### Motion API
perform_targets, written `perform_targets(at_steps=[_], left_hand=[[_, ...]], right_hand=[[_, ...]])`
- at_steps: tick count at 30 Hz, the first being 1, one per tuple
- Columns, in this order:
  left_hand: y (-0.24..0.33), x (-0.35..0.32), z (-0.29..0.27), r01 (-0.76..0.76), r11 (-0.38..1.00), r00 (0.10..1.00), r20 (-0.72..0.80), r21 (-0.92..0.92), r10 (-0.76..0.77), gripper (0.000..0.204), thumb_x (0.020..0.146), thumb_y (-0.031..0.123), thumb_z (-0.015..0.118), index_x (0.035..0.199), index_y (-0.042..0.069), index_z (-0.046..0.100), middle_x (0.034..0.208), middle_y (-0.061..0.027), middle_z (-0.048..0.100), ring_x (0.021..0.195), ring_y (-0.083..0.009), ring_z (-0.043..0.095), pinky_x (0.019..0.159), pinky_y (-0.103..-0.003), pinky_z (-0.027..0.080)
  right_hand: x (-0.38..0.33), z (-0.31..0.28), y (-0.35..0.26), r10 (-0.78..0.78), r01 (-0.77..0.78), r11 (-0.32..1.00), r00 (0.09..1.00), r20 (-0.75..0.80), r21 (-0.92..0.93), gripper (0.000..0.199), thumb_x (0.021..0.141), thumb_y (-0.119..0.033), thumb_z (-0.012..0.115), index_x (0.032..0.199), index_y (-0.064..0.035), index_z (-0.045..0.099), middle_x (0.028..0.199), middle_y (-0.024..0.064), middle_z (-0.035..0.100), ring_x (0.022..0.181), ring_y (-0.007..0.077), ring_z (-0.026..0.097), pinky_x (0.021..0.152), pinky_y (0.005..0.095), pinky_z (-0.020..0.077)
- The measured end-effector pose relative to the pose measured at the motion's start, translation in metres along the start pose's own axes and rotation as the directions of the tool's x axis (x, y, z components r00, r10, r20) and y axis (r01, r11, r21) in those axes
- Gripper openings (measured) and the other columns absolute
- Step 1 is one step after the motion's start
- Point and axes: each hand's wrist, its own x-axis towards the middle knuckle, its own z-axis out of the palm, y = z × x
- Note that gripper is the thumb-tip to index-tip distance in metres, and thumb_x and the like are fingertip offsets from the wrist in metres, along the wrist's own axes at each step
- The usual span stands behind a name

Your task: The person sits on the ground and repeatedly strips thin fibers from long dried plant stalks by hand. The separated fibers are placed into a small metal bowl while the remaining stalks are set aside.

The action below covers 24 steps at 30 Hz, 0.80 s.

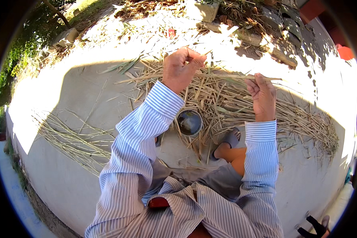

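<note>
While both hands work above the concrete ground (pixel 67 99), the left hand (pixel 181 68) and right hand (pixel 261 95) each pinch one long dry strip (pixel 226 76), held level between them. Below sits a small round metal bowl (pixel 189 122); dark inside, contents unclear. Straw pile (pixel 273 111) spreads around it; smaller bundle (pixel 71 139) lies left.

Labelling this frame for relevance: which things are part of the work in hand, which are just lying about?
In hand:
left hand
right hand
dry strip held between both
heap of dry stalks
round metal bowl

Lying about:
thin stalks laid apart at left
stones
red scrap
</note>
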Motion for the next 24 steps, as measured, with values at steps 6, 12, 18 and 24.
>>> perform_targets(at_steps=[6,12,18,24], left_hand=[[-0.013,0.025,-0.049,-0.388,0.593,0.900,0.154,0.705,0.407,0.021,0.085,0.019,0.070,0.089,0.000,0.063,0.075,-0.0090,0.067,0.067,-0.0175,0.062,0.063,-0.030,0.048],[-0.013,0.006,-0.029,-0.474,0.695,0.864,0.439,0.541,0.248,0.017,0.079,0.027,0.070,0.081,0.010,0.067,0.067,-0.0066,0.062,0.068,-0.0268,0.058,0.069,-0.041,0.042],[-0.024,0.016,-0.068,-0.444,0.312,0.894,0.437,0.840,0.098,0.018,0.075,0.018,0.069,0.080,0.008,0.054,0.071,-0.0070,0.059,0.077,-0.0272,0.056,0.073,-0.040,0.038],[-0.012,0.003,-0.014,-0.497,0.543,0.862,0.456,0.677,0.220,0.020,0.073,0.016,0.070,0.087,0.006,0.060,0.082,-0.0076,0.065,0.083,-0.0270,0.059,0.073,-0.041,0.039]], right_hand=[[0.004,0.002,0.001,0.028,-0.027,1.000,0.999,0.045,-0.013,0.032,0.087,-0.027,0.070,0.097,0.0018,0.061,0.085,0.0078,0.066,0.080,0.0195,0.070,0.062,0.0231,0.0548],[0.003,0.008,-0.005,0.019,-0.020,0.996,1.000,0.012,0.088,0.028,0.090,-0.023,0.067,0.101,0.0018,0.060,0.093,0.0121,0.068,0.082,0.0184,0.068,0.065,0.0237,0.0553],[0.028,-0.031,-0.010,0.011,0.000,0.996,0.993,-0.121,0.091,0.024,0.092,-0.022,0.063,0.102,-0.0004,0.060,0.094,0.0120,0.069,0.084,0.0166,0.066,0.069,0.0244,0.0544],[0.007,0.013,0.004,0.030,-0.036,0.998,0.990,0.138,0.042,0.031,0.092,-0.030,0.064,0.103,-0.0019,0.062,0.093,0.0083,0.069,0.083,0.0118,0.062,0.074,0.0245,0.0502]])
